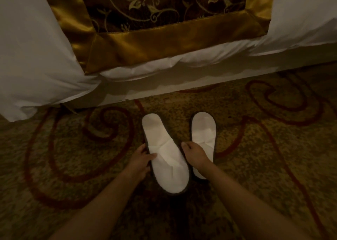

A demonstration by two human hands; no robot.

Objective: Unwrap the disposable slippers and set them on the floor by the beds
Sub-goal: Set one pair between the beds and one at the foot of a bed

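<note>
White bed linen [31,57] hangs at the far left, its lower corner reaching the patterned carpet [63,157], a mottled gold-brown pile with dark red scrolls. Beside it, a brown floral bed runner with a glossy gold satin border [155,41] drapes over the bed edge, with more white bedding to its right.

On the carpet before the bed, the left hand [141,160] grips the outer edge of the left white disposable slipper with a dark sole rim [164,154], thumb laid on the upper, fingers tucked at the side. This slipper lies flat, heel toward the bed, toe toward the person, angled slightly.

The right hand [195,156] sits between the two slippers, fingers curled loosely; it overlaps the inner edge of the right white disposable slipper of matching make [203,130]. Whether it actually grasps either slipper cannot be told. That slipper lies flat and roughly parallel to the first, just beside it, not touching. Both are unwrapped.
</note>
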